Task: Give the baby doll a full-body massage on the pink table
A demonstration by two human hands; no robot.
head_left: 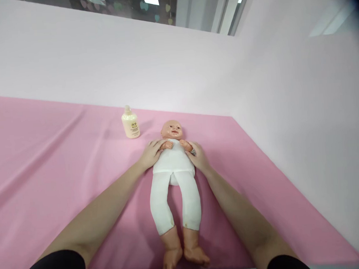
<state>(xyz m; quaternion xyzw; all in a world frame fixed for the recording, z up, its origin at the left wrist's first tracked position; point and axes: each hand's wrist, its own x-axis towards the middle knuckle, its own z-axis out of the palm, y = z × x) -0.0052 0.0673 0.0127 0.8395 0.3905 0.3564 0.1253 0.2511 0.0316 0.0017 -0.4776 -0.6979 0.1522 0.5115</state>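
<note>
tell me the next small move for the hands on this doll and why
Probably slide both palms down the torso. The left hand and right hand flank the doll at its chest, it lies face up on the pink cloth, and the bottle stands untouched.

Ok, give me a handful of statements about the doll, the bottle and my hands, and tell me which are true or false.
1. The doll lies face up on the pink cloth. True.
2. The left hand holds the bottle. False: it rests against the doll's side by its arm; the bottle stands apart, untouched.
3. The right hand touches the doll's other side. True.
4. The bottle lies tipped over by the doll's feet. False: it stands upright, near the head.
5. The doll wears white clothing with bare feet. True.
</note>
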